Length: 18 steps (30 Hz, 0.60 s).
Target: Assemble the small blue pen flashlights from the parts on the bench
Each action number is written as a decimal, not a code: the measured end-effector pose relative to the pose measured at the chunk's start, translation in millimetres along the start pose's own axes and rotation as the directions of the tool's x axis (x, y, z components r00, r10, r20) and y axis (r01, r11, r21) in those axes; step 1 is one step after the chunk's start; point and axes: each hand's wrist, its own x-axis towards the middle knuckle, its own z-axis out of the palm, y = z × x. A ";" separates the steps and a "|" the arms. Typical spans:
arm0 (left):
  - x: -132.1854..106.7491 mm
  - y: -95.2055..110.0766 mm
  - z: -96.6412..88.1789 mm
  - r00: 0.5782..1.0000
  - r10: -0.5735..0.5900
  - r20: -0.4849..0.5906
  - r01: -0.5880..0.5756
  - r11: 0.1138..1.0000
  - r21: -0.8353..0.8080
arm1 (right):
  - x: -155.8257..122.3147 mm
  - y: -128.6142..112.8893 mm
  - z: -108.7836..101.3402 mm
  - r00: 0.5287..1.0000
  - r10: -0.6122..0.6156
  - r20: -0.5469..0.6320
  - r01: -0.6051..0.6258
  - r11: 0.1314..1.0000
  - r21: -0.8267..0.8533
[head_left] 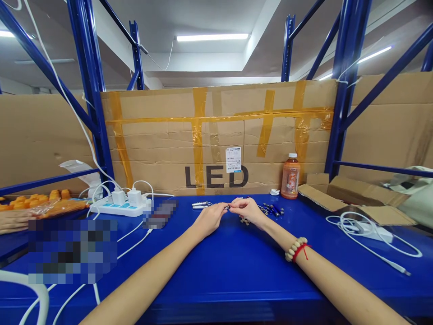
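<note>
Where the two forearms meet over the blue table (237,275), a small metal piece (228,207) is pinched between the fingertips of the left hand (211,218) and the right hand (248,209); both hands are curled nearly closed around it, though what exactly the piece is cannot be told at this size. A bead bracelet with a red string (297,249) is worn on the right wrist. Just beyond the left hand, a couple of silver pen-like sticks (200,205) are laid on the table, and just beside the right hand, on its far and outer side, a scatter of small dark and metal parts (272,209) is seen. Farther off past the right hand, an orange drink bottle (290,176) is stood upright against the taped cardboard wall (216,140) marked LED. Well out from the left hand, a white power strip (117,206) with chargers plugged in is set, and well out from the right hand a coiled white cable (358,225) is laid near an open cardboard box (358,196).
</note>
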 end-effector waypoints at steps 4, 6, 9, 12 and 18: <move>-0.8 1.4 -2.0 1.000 0.009 0.016 -0.010 0.998 0.063 | 0.3 -0.3 -0.2 0.997 -0.077 0.001 0.077 0.997 -0.029; -1.2 1.2 -2.3 1.000 0.012 0.026 -0.014 0.996 0.083 | 0.4 -0.1 -0.6 0.994 -0.110 0.007 0.110 0.992 -0.057; -1.7 0.5 -1.8 1.000 0.010 0.029 -0.012 0.996 0.088 | 0.2 0.2 -0.9 0.990 -0.144 0.009 0.144 0.984 -0.104; -2.1 0.8 -1.7 1.000 -0.007 0.029 0.004 0.996 0.089 | -0.1 0.4 -0.2 0.988 -0.155 0.001 0.154 0.978 -0.141; -1.0 1.8 -2.4 0.998 -0.028 0.048 0.022 0.992 0.127 | 0.5 3.8 1.3 0.990 -0.136 -0.033 0.128 0.974 -0.188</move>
